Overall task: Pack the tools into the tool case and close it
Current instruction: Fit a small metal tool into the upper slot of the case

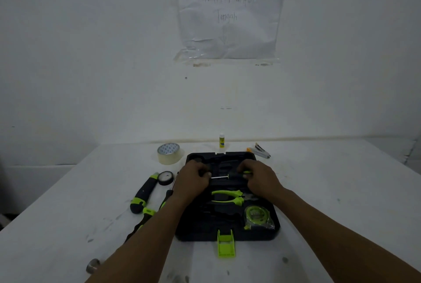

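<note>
Both your hands hold a screwdriver over the open tool case [227,236] mid-tabletop: left hand [193,179] pinches the shaft, right hand [257,179] clenches the handle of the screwdriver [219,177]. Misaligned with its slot, it may sit proud and block closing. Pliers [227,197] and tape measure [257,216] are packed. A knife [144,192] and black tape roll [165,178] wait at the case's left edge.

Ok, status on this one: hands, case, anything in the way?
Left hand and right hand both gripping a screwdriver over the open tool case. Pliers and tape measure seated. Utility knife on the table, unpacked. Nothing blocking.
</note>
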